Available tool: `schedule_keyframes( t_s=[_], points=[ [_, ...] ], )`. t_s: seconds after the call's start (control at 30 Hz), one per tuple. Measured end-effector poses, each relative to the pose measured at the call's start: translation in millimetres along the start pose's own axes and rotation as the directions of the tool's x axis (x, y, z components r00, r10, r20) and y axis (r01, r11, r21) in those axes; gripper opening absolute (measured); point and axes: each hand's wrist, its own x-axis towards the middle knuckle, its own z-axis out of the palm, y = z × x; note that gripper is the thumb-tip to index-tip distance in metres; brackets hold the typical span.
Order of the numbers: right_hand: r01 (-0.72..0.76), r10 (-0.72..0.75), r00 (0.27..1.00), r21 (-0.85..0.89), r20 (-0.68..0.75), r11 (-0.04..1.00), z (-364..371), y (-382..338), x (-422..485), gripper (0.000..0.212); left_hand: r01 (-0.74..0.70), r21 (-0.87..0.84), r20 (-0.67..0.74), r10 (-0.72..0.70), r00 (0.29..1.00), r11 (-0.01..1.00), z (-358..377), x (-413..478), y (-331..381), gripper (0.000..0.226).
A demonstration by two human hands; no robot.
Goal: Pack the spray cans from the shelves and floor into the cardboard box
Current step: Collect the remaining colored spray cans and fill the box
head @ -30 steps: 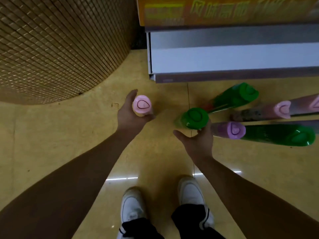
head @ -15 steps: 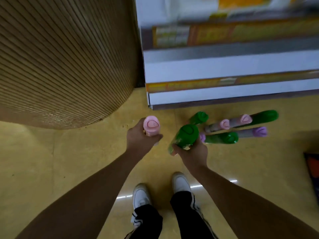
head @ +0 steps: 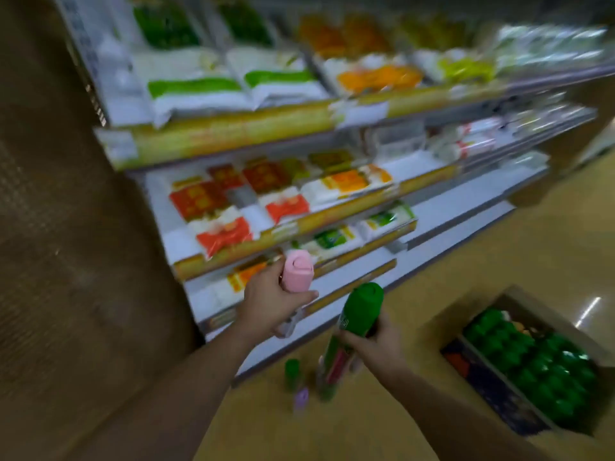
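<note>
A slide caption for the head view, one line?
Left hand holds pink can, right hand green can, near cardboard box.

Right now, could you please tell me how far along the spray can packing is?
Done: the cardboard box holds rows of green-capped cans. In hand: the left hand grips a pink-capped spray can and the right hand a green-capped spray can, neither over the box yet. Left: at least a green-topped can and a purple-capped can on the floor; blur hides any others.
</note>
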Motion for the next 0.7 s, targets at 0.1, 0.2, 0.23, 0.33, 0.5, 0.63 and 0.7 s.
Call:
schedule_keyframes(
  t_s=[0.1,0.2,0.23,0.33,0.5,0.63,0.7],
  points=[
    [0.132,-0.123,0.987,0.081,-0.107,0.988,-78.2,-48.5,-4.6,0.052,-0.17,-0.072,-0.033,0.168,0.985,0.983,7.0,20.3,93.8,0.049],
    [0.244,-0.207,0.946,0.126,-0.249,0.962,-159.0,-85.0,-4.0,0.044,-0.294,-0.167,-0.096,0.281,0.955,0.941,28.0,33.2,182.1,0.042],
    [0.274,-0.23,0.929,0.122,-0.289,0.954,-185.2,-92.5,-3.8,0.042,-0.318,-0.213,-0.094,0.304,0.948,0.924,38.1,36.2,208.6,0.044],
    [0.367,-0.288,0.877,0.15,-0.384,0.918,-264.0,-110.8,-6.8,0.039,-0.374,-0.305,-0.114,0.356,0.927,0.876,73.9,41.9,283.2,0.052],
    [0.479,-0.321,0.783,0.188,-0.532,0.857,-393.5,-119.1,-21.4,0.038,-0.443,-0.434,-0.189,0.402,0.896,0.784,157.4,40.1,398.6,0.053],
    [0.469,-0.294,0.72,0.129,-0.629,0.873,-481.5,-102.5,-21.4,0.038,-0.441,-0.525,-0.207,0.394,0.896,0.727,231.6,43.0,471.2,0.061],
    [0.439,-0.276,0.693,0.087,-0.666,0.894,-519.7,-91.3,-19.0,0.045,-0.43,-0.561,-0.209,0.381,0.901,0.708,266.2,45.5,497.7,0.068]
  ],
)
